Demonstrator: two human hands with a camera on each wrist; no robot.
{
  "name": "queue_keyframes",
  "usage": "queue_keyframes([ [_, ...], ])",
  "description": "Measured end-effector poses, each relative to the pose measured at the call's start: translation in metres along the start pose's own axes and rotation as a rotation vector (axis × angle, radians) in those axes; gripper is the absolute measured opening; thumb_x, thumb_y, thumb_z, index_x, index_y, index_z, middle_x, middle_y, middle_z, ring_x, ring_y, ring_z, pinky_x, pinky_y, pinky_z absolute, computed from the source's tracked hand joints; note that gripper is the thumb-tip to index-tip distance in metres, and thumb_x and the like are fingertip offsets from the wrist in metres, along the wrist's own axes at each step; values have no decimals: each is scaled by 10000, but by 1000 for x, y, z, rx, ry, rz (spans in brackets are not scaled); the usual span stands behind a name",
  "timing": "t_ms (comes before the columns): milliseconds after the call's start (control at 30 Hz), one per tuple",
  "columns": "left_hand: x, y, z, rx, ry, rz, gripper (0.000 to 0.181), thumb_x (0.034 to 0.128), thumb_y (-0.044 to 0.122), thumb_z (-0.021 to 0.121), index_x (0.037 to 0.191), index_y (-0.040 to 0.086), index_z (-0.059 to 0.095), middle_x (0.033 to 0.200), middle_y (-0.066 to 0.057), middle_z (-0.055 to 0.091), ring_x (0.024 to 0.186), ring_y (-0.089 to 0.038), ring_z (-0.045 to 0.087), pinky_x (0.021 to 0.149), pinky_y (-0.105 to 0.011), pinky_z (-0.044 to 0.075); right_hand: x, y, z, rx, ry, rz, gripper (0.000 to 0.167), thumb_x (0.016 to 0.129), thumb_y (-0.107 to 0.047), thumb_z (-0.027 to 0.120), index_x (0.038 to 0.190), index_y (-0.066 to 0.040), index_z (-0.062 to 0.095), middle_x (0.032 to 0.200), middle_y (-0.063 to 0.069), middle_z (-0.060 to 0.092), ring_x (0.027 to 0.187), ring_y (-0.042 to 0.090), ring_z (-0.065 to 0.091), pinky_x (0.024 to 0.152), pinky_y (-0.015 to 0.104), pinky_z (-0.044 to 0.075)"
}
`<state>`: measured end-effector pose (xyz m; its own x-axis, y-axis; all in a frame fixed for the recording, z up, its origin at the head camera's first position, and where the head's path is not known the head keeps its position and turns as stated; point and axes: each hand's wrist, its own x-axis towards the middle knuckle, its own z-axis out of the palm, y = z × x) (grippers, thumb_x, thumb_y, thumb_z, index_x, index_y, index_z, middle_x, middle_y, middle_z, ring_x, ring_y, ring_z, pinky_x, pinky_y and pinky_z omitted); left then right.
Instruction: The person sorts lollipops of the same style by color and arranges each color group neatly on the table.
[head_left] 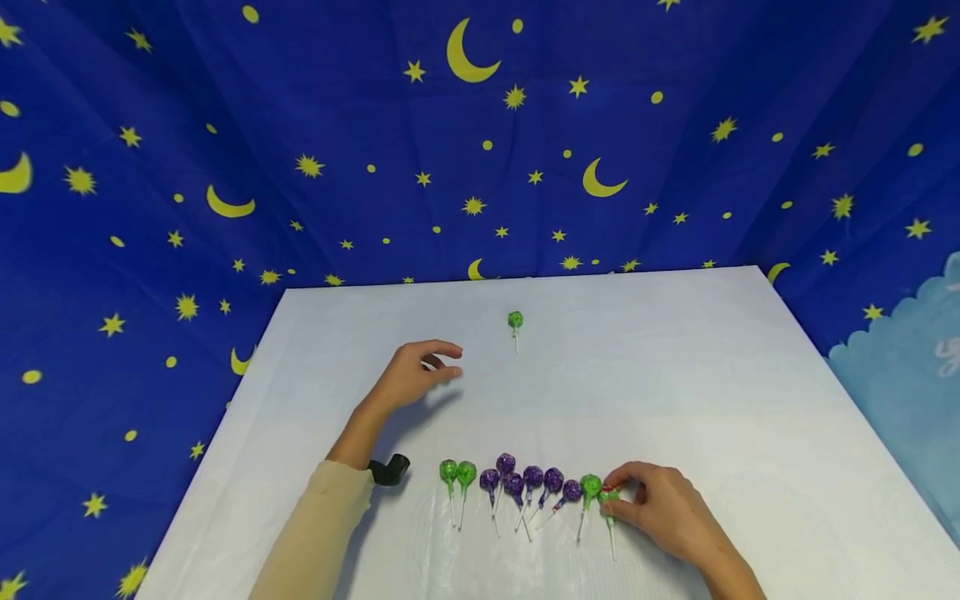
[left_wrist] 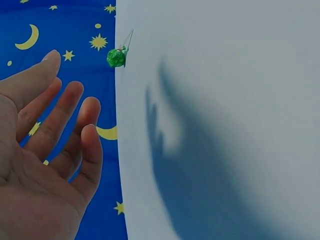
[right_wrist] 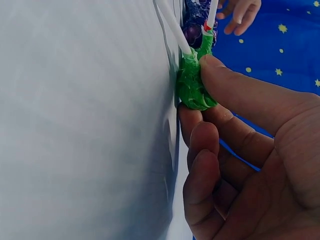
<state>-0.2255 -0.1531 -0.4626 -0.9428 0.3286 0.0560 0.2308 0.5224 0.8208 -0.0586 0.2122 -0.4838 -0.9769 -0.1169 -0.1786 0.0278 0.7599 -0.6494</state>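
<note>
A blue cloth (head_left: 390, 108) with yellow moons and stars hangs behind the white table (head_left: 750, 358) and down both sides. Six purple pops (head_left: 533, 477) lie in a bunch on it. Two green pops (head_left: 467, 472) lie left of the purple pops, and so does a black thing (head_left: 388, 472) by the sleeve (head_left: 322, 517). A third green pop (head_left: 591, 486) sits just right of the purple pops, with the held pop (right_wrist: 192, 90), green too, next along. The right hand (head_left: 663, 504) pinches its head. Far behind the purple pops lies a lone pop (head_left: 515, 319). The left hand (head_left: 412, 373), thumb and fingers apart, hovers behind and left of the purple pops. Only the left wrist view shows its whole palm.
</note>
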Motion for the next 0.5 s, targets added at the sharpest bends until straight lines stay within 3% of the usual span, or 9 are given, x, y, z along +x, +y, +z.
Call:
queue_keyframes([
  [200, -11, -6, 2, 14, -40, 3, 353, 862, 290, 743, 1175, 135, 692, 1123, -36, 674, 880, -180, 615, 670, -371, 503, -4, 4, 2, 18, -34, -6, 266, 716, -423, 819, 906, -273, 708, 624, -105, 528, 531, 86, 449, 487, 271, 348],
  [500, -30, -7, -2, 3, -23, 6, 358, 855, 318, 746, 1160, 138, 699, 1108, -17, 675, 869, -183, 622, 667, -380, 505, 1, 4, -1, 13, -11, -37, 254, 718, -416, 821, 898, -279, 706, 639, -125, 539, 545, 73, 457, 503, 267, 355],
])
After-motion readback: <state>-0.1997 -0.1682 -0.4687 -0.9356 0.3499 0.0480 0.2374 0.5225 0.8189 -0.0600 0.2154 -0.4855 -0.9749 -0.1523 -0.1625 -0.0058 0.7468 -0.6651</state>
